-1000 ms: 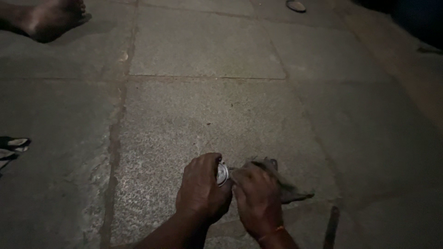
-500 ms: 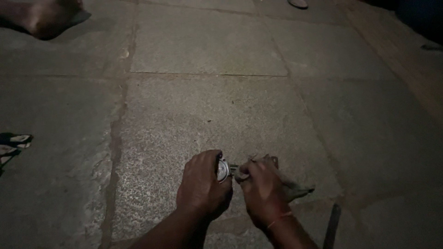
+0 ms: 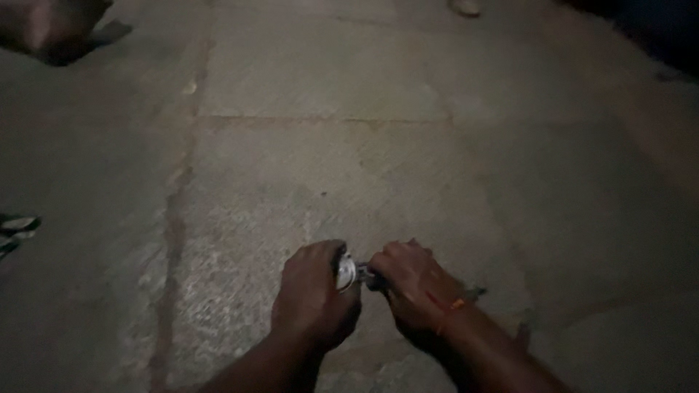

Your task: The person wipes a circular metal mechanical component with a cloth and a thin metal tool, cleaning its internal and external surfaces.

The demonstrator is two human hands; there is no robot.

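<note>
1. I see my two hands. My left hand (image 3: 313, 295) is closed around one small round shiny metal thing (image 3: 346, 273), low over the stone floor (image 3: 313, 167).
2. My right hand (image 3: 408, 284) is closed, pinching at its side.
3. It is dark and blurry, so I cannot tell what the thing is.
4. One foot (image 3: 51, 25) is cut off at the top left.
</note>
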